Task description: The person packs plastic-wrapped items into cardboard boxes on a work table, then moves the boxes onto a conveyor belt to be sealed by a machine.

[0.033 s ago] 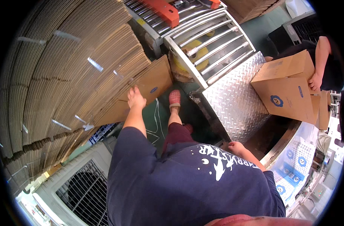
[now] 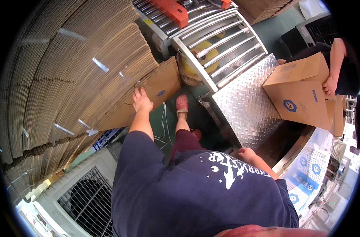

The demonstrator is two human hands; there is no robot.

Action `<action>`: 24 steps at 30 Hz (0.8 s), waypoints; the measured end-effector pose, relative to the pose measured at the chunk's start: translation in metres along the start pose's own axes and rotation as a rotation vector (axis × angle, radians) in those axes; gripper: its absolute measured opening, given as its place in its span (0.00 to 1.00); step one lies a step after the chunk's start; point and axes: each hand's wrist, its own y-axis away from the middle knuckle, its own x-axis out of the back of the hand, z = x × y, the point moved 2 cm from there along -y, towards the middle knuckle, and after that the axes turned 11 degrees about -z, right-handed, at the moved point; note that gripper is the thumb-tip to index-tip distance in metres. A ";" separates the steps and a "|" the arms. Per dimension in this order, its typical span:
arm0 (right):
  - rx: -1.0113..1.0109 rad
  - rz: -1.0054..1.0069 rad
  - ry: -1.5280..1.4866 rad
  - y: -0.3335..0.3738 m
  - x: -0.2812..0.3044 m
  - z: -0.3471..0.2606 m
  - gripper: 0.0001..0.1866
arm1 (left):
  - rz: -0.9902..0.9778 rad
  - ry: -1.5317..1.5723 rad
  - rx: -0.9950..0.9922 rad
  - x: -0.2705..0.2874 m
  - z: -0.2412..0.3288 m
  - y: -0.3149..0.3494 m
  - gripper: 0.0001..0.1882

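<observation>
My left hand point(image 2: 142, 102) reaches to the outermost flattened cardboard box point(image 2: 164, 85) of a large stack point(image 2: 85, 75) at the left. Its fingers are stretched out and apart against the brown board near its upper edge. The stacked boxes stand on edge, packed tightly. My right hand point(image 2: 247, 155) is closed beside the near corner of a diamond-patterned metal plate point(image 2: 247, 106); whatever its curled fingers may hold is hidden. An opened-up carton point(image 2: 300, 98) with a blue printed mark sits at the plate's right side, where a co-worker's hand point(image 2: 330, 85) touches it.
A roller conveyor point(image 2: 223, 49) adjoins the plate's far side, with an orange part point(image 2: 170, 12) beyond. At the lower left stands a grey machine with a grille point(image 2: 87, 193). Clear plastic with blue prints point(image 2: 306, 173) hangs at the right. A white cord point(image 2: 164, 122) lies on the green floor.
</observation>
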 end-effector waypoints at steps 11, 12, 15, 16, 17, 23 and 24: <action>0.290 0.150 -0.263 -0.012 0.029 -0.144 0.17 | 0.026 -0.352 -0.107 -0.045 -0.038 0.006 0.46; 0.273 0.145 -0.258 -0.006 0.027 -0.153 0.17 | 0.020 -0.363 -0.120 -0.042 -0.040 0.008 0.46; 0.261 0.107 -0.242 -0.025 0.011 -0.134 0.17 | -0.026 -0.237 -0.216 -0.031 -0.049 0.000 0.34; 0.201 0.056 -0.204 -0.025 0.009 -0.131 0.18 | -0.019 -0.240 -0.225 -0.036 -0.057 -0.009 0.34; 0.144 0.008 -0.167 -0.023 0.008 -0.126 0.18 | -0.049 -0.297 -0.177 -0.044 -0.064 -0.018 0.29; 0.068 0.101 -0.182 -0.016 0.031 -0.123 0.18 | -0.294 -0.510 -0.337 0.015 -0.038 -0.021 0.11; 0.097 0.126 -0.182 -0.006 0.046 -0.133 0.18 | -0.257 -0.542 -0.455 0.029 -0.032 -0.014 0.08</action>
